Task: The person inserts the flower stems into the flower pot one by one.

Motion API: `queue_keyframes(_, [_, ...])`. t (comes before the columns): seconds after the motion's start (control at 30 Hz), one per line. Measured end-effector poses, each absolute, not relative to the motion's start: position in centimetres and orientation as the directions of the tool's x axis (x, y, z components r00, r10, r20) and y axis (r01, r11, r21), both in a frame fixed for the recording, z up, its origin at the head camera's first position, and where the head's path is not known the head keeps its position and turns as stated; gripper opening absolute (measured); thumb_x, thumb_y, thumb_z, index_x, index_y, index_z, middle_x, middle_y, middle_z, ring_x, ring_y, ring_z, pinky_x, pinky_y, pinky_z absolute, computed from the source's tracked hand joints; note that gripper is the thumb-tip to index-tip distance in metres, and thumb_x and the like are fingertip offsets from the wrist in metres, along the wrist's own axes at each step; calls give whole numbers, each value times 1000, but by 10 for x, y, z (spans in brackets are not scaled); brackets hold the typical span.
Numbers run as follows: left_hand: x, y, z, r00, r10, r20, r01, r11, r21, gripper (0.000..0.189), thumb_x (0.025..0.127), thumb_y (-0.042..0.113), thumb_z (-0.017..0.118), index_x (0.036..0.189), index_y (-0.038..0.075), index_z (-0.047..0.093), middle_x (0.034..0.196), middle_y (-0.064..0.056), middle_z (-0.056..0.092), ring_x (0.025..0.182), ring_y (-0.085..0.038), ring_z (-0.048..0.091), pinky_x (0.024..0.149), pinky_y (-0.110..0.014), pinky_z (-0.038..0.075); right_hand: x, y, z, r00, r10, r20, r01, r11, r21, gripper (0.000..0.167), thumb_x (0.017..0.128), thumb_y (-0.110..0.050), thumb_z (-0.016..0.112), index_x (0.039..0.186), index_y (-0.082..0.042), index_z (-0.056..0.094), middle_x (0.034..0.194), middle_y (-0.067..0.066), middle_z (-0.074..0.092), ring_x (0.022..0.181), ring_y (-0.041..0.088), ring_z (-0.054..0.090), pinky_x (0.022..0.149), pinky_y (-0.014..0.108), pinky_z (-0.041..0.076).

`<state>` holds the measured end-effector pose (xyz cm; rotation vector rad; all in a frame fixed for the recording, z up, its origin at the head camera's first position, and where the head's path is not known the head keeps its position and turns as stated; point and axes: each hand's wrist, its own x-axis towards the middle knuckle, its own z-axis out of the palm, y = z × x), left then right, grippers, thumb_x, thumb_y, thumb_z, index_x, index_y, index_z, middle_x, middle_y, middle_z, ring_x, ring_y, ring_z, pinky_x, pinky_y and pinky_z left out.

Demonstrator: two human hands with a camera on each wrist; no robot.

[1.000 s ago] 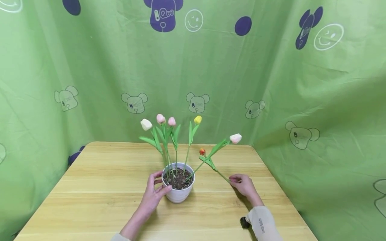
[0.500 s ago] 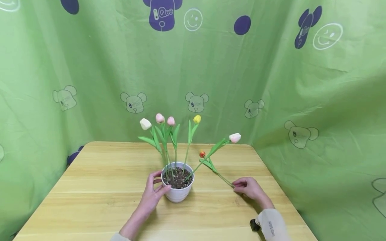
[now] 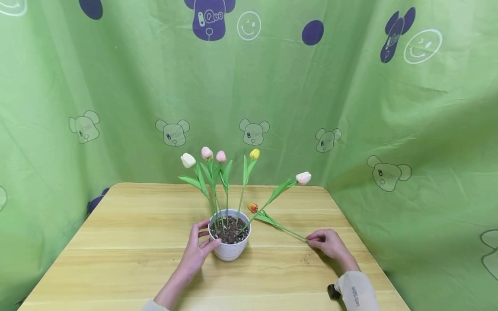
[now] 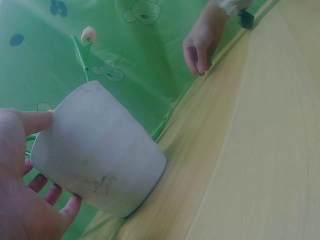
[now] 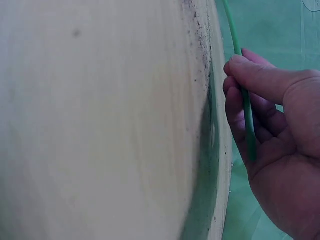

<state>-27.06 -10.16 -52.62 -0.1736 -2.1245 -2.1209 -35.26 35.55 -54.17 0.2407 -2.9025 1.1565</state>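
Note:
A white flowerpot (image 3: 230, 251) filled with dark soil stands near the middle of the table. My left hand (image 3: 199, 248) grips its left side, thumb on the near rim and fingers round the far side, as the left wrist view also shows. In the pot stand a white tulip (image 3: 188, 160), two pink tulips and a yellow tulip (image 3: 254, 154); a pale pink tulip (image 3: 303, 178) leans out far to the right. Right of the pot, my right hand (image 3: 330, 245) pinches the stem end of an orange-red tulip (image 3: 253, 208) low over the table, its bloom pointing at the pot.
The wooden table (image 3: 116, 259) has specks of soil (image 3: 306, 258) by the right hand. A green printed curtain (image 3: 218, 86) encloses the back and both sides. The leaning pale pink tulip's stem crosses over the orange-red tulip's leaves in the head view.
My right hand has moved right and slightly nearer with the orange-red tulip, whose bloom has swung lower and left toward the pot. My left hand stays on the flowerpot.

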Motion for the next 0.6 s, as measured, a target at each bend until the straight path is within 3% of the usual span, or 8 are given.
queue_keyframes(0.6, [-271, -102, -526, -985, -8, 170, 170, -3, 985, 73, 88, 18, 81, 149, 10, 40, 153, -17, 40, 137, -37, 45, 122, -53, 40, -352, 365, -543, -993, 2, 115, -85, 660, -746, 20, 94, -11, 75, 112, -3, 77, 102, 11, 76, 84, 11, 63, 70, 19, 56])
